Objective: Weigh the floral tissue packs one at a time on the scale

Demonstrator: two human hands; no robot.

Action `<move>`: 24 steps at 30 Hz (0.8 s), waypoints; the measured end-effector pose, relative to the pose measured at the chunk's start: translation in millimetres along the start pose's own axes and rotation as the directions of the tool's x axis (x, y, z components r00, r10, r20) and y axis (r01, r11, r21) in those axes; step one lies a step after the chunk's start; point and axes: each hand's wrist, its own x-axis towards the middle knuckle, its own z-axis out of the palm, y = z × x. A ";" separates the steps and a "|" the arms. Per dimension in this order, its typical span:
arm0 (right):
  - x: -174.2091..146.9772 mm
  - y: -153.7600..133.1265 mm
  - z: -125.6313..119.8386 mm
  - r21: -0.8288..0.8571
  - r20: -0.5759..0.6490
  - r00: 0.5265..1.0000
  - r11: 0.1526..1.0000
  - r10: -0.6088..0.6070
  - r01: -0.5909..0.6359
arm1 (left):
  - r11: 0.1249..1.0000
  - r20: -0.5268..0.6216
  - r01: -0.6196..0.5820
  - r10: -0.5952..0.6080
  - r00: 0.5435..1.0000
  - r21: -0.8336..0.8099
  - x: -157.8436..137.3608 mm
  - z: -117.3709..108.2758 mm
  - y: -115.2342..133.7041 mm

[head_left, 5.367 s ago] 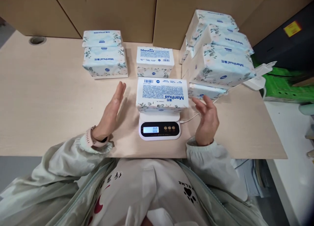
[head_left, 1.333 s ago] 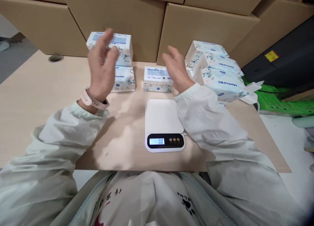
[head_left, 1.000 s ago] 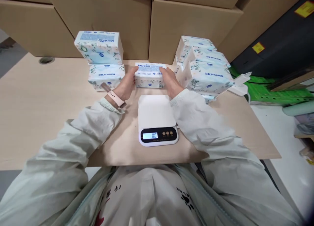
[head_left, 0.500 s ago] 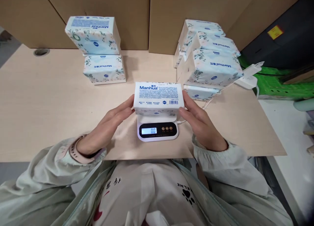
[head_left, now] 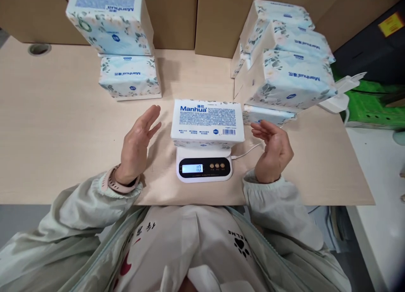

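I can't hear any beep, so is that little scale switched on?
On. The scale has a lit display showing digits, with the tissue pack lying on it.

**Pale wood table, packs and a scale**

A light wooden table [head_left: 63, 114] carries a white digital scale [head_left: 204, 167] near its front edge, its cable [head_left: 249, 150] trailing right. At the back left, a tissue pack [head_left: 129, 77] lies flat on the wood; at the right a pile of tissue packs [head_left: 284, 72] leans. A grommet hole [head_left: 39, 49] sits far left. Cardboard boxes [head_left: 218, 17] stand along the back.

left hand [head_left: 138, 145] open, palm inward; right hand [head_left: 274, 150] open, fingers loosely curled
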 end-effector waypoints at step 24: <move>4.4 -8.3 -0.5 -0.021 -0.036 0.998 0.999 -0.045 0.044 | 0.991 -0.054 0.131 -0.131 0.990 -0.005 -2.0 14.0 25.5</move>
